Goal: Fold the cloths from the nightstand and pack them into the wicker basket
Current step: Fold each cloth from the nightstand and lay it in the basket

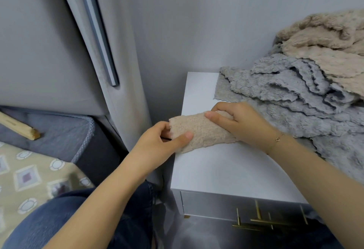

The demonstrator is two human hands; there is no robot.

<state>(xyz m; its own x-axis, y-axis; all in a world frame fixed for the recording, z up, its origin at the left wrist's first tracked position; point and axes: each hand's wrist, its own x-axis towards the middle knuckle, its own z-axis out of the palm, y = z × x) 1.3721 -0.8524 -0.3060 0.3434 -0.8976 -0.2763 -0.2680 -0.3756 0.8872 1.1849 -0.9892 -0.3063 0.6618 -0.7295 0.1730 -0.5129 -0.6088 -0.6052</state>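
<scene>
A small beige fleece cloth (201,130), folded into a narrow strip, lies at the left edge of the white nightstand (226,170). My left hand (157,144) grips its left end, thumb on top and fingers underneath. My right hand (238,120) holds the right end, fingers curled over the fold. Behind it, a heap of grey cloths (291,95) and beige cloths (325,48) covers the right half of the nightstand. The wicker basket is not in view.
A grey padded headboard (59,51) and wall stand to the left and behind. The bed with a patterned cover (29,179) is at lower left, a wooden stick (17,126) on it. Nightstand drawers with brass handles (256,221) face me. My knee in jeans (69,219) is below.
</scene>
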